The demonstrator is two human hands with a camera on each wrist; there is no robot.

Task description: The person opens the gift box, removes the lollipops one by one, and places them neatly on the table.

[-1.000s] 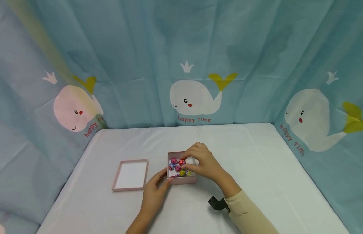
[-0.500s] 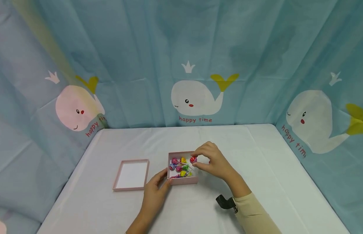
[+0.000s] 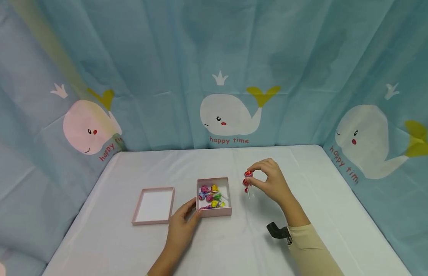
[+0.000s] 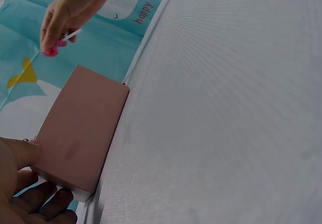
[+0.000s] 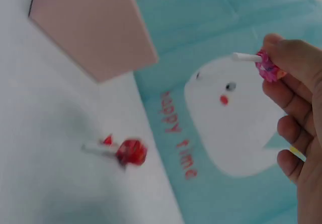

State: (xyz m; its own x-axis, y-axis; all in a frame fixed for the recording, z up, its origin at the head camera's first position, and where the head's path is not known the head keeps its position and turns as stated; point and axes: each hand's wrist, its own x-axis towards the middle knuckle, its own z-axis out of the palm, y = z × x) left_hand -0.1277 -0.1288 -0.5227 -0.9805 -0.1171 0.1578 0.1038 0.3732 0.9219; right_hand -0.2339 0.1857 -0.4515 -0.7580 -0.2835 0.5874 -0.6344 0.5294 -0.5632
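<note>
At the middle of the table, a pink open-topped box point(image 3: 215, 212) holds several lollipops point(image 3: 214, 195) in coloured wrappers. My left hand point(image 3: 181, 226) grips its near left corner, thumb on the front wall and fingers along the side. To the right of the box, my right hand point(image 3: 272, 182) is raised over the table. Between thumb and fingertips it pinches a lollipop point(image 5: 268, 69) with a pink and red wrapper and a white stick. Below that hand a red lollipop point(image 5: 132, 152) lies on the tabletop, apart from the box.
The box's pink-rimmed lid point(image 3: 153, 207) lies inside-up left of the box. A white cloth point(image 3: 303, 199) covers the table. Blue curtains point(image 3: 158, 76) printed with whales hang along the back and sides. A black wrist-worn piece point(image 3: 279, 231) sticks out from the right sleeve.
My right hand has lifted a red lollipop out of the box and carried it rightward, above the one on the table. The left hand stays on the box.
</note>
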